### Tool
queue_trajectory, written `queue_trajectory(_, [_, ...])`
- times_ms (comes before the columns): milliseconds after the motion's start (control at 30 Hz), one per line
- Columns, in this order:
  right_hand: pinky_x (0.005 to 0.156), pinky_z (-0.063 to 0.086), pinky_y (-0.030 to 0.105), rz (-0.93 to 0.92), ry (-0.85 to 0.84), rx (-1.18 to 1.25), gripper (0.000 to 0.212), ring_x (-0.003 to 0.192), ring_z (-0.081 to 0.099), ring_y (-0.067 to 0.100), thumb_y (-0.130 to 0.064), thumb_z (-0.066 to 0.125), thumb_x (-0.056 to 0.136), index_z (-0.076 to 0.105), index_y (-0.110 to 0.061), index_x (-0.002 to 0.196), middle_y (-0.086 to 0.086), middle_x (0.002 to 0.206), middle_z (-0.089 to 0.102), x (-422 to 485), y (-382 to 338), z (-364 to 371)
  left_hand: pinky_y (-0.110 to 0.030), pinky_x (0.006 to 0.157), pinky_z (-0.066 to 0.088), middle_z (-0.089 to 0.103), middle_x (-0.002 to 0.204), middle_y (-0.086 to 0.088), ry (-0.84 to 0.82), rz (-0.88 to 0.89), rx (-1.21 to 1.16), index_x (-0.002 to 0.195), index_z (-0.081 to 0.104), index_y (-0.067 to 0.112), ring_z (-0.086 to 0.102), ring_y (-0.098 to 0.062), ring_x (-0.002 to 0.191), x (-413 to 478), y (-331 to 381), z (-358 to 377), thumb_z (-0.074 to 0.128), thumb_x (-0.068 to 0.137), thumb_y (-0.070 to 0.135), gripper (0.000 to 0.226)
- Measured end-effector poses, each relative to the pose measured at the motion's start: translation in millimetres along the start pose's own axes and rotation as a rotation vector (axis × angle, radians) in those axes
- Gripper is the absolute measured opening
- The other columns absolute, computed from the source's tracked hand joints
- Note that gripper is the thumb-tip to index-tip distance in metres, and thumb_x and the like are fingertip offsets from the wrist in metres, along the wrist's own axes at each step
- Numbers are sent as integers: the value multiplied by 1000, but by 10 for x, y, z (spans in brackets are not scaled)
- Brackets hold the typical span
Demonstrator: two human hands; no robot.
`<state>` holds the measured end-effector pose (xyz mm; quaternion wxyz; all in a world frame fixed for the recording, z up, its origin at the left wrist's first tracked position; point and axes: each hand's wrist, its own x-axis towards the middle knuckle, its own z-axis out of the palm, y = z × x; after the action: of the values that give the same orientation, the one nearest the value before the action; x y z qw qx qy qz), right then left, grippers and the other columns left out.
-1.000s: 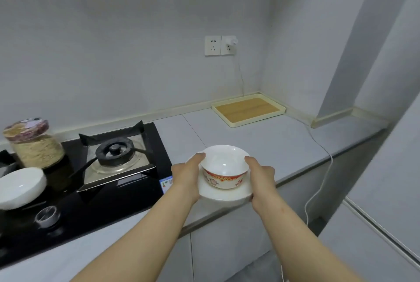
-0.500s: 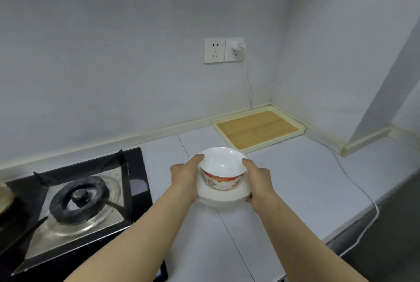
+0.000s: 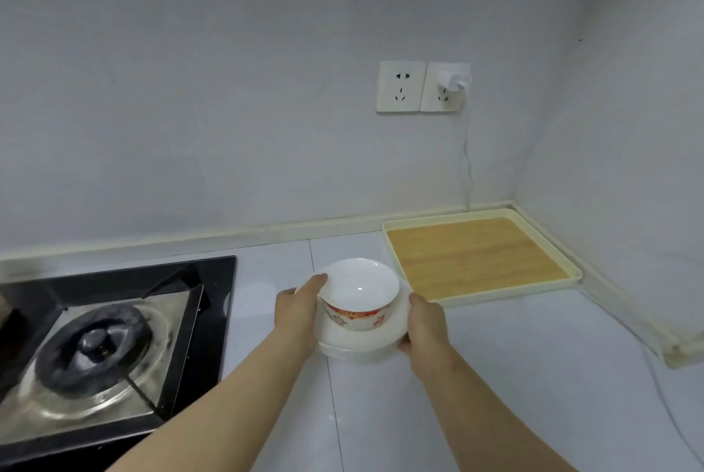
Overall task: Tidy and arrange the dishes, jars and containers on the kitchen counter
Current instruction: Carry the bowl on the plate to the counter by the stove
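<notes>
Just up-right of the bowl [image 3: 358, 289]-loaded plate [image 3: 358, 349], gripped by left hand [image 3: 297, 308] and right hand [image 3: 426, 324], sits the tray [image 3: 480, 254], right side nearer.

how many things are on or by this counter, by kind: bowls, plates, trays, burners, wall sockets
bowl: 1
plate: 1
tray: 1
stove burner: 1
wall socket: 2
total: 6
</notes>
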<state>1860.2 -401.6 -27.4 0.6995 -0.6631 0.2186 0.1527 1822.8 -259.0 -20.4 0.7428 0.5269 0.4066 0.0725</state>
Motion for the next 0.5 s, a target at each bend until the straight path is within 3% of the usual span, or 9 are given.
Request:
queue_trajectory(100, [72, 49, 39, 3, -37, -65, 25, 81, 56, 30, 0, 39, 85, 58, -2, 100, 16, 90, 60, 232, 3, 47, -37, 76, 42, 56, 121, -15, 57, -3, -16, 129, 47, 6, 54, -32, 97, 161, -27, 54, 64, 84, 38, 58])
queue_trajectory(233, [88, 52, 51, -29, -100, -141, 21, 86, 57, 29, -2, 42, 88, 58, -13, 81, 12, 90, 61, 342, 8, 53, -35, 80, 42, 58, 111, -11, 117, -12, -58, 117, 51, 10, 54, -30, 98, 296, -63, 88, 42, 97, 37, 35])
queue_trajectory(367, [81, 55, 44, -55, -144, -206, 20, 85, 58, 29, -4, 45, 88, 59, -15, 80, 8, 85, 61, 453, 37, 108, -31, 72, 43, 59, 95, -12, 188, 14, -17, 93, 58, 9, 53, -27, 82, 433, -107, 39, 36, 93, 10, 22])
queue_trajectory(500, [71, 44, 34, -127, -104, -381, 21, 83, 54, 28, -5, 42, 86, 59, -13, 93, 9, 91, 59, 548, 141, 167, -34, 80, 43, 60, 95, -7, 187, 38, 48, 103, 57, 17, 54, -29, 92, 520, -152, -20, 33, 91, 3, 30])
